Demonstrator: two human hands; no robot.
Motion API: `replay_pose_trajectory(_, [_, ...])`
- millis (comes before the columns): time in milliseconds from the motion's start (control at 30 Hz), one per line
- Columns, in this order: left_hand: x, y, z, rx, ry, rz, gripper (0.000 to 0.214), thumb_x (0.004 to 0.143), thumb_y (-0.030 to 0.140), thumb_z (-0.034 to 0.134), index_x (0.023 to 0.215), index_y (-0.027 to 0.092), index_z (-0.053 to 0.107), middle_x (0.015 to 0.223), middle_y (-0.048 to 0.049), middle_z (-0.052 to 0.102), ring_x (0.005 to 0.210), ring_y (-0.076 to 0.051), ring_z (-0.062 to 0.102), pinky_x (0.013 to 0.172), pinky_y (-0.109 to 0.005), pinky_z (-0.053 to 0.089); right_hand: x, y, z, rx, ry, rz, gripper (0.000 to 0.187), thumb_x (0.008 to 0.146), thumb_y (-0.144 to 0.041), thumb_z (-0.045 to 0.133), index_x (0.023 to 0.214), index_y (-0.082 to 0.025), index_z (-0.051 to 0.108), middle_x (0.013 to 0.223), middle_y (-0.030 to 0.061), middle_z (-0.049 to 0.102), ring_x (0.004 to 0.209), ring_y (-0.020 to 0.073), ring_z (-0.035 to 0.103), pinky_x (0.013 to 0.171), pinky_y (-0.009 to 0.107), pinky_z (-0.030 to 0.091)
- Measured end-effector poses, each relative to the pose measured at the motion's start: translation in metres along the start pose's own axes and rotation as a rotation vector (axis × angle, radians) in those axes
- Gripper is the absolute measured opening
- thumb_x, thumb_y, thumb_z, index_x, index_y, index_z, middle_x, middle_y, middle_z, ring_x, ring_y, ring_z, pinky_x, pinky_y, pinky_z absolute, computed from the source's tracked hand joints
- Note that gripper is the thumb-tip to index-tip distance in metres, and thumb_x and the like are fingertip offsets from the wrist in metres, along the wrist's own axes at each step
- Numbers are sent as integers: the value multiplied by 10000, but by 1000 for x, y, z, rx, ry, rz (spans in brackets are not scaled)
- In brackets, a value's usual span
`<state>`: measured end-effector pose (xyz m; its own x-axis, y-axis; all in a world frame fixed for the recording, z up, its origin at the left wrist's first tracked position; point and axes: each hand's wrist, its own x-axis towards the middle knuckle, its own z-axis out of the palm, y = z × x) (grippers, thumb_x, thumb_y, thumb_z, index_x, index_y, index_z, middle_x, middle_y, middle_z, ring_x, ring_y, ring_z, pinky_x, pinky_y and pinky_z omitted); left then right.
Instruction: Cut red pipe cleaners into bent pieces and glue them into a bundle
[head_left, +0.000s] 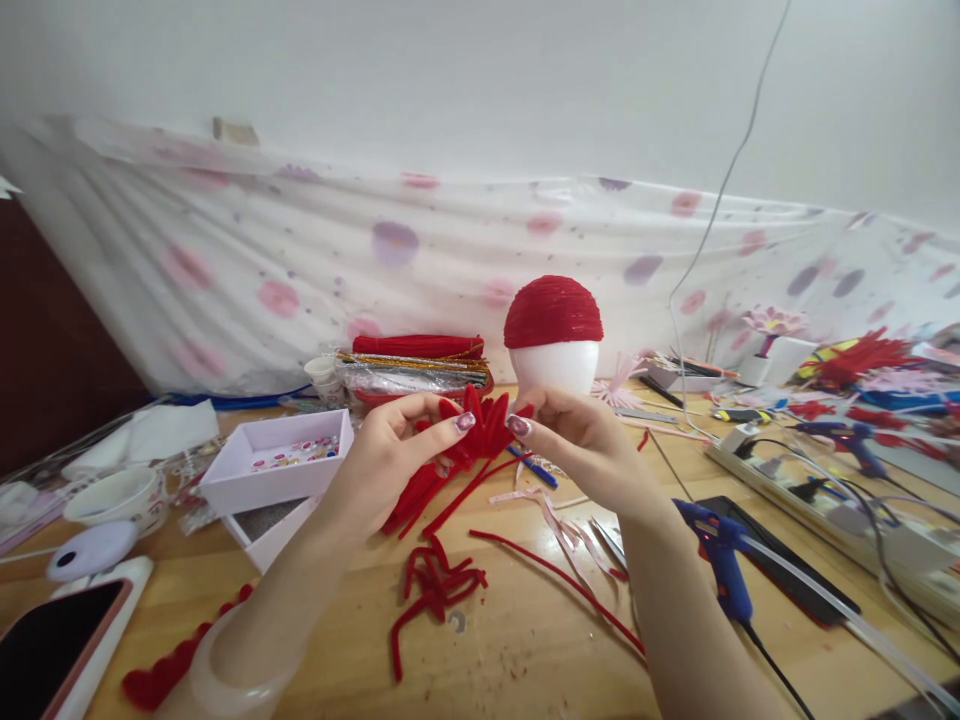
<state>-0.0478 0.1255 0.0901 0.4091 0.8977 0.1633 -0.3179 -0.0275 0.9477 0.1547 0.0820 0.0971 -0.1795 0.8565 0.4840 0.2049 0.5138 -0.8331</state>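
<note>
Between my two hands is a red pipe-cleaner flower [489,428] with several pointed petals. My left hand [409,440] pinches its left petals between thumb and fingers. On the other side, my right hand [574,440] pinches a right-hand petal the same way. Below them lie a bundle of red pipe cleaners [420,497], a tangle of bent red pieces [435,585] and one long red pipe cleaner [559,590]. Behind my hands stands a white foam head form [555,366] whose top is covered by a red wound cap [553,312].
A blue glue gun [716,555] rests by my right forearm, near a power strip [832,520] with cables. At left are a white box of gems [277,470], a bowl [116,497] and a phone [64,640]. Scissors [609,545] lie among pale strips.
</note>
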Motion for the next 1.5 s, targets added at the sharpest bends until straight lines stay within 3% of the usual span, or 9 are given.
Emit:
replay_pose_trajectory(333, [-3, -3, -1, 20, -29, 18, 174, 700, 304, 859, 815, 212, 767, 747, 33, 745, 646, -90, 647, 605, -173, 502, 0, -2, 5, -40, -20, 6, 352, 944, -455, 648, 746, -173, 579, 642, -41, 455, 568, 91, 374, 486, 257, 271])
replay_pose_trajectory(533, [-1, -5, -1, 30, -103, 5, 158, 729, 305, 831, 844, 220, 763, 746, 29, 752, 725, -121, 691, 667, -188, 538, -1, 0, 5, -61, -35, -8, 362, 949, -467, 642, 741, -183, 556, 650, -38, 455, 572, 95, 374, 489, 258, 276])
replay_pose_trajectory(767, [-5, -1, 4, 98, -116, 5, 143, 717, 262, 824, 739, 193, 701, 649, 52, 706, 570, -82, 619, 505, -141, 465, -1, -1, 7, -91, -55, -7, 379, 949, -486, 633, 732, -187, 547, 647, -36, 441, 587, 105, 364, 504, 266, 268])
replay_pose_trajectory(1000, [-5, -7, 3, -34, -145, -29, 119, 736, 257, 817, 793, 197, 732, 726, 34, 745, 659, -90, 669, 617, -158, 524, -2, 0, 7, -95, -35, -11, 371, 960, -472, 627, 734, -192, 539, 656, -35, 437, 599, 109, 367, 515, 272, 266])
replay_pose_trajectory(1267, [-5, -7, 6, -71, -136, -45, 126, 722, 261, 837, 787, 203, 746, 730, 38, 740, 681, -92, 677, 641, -160, 531, -2, -1, 7, -95, -29, -22, 362, 958, -467, 635, 738, -191, 550, 653, -39, 450, 589, 103, 371, 509, 270, 266])
replay_pose_trajectory(1500, [-2, -9, 2, -33, -146, -34, 111, 743, 256, 816, 796, 199, 737, 699, 37, 731, 635, -92, 662, 603, -164, 520, 0, -6, 4, -177, 53, -76, 462, 1010, -550, 489, 697, -211, 465, 650, -46, 399, 594, 111, 357, 530, 278, 285])
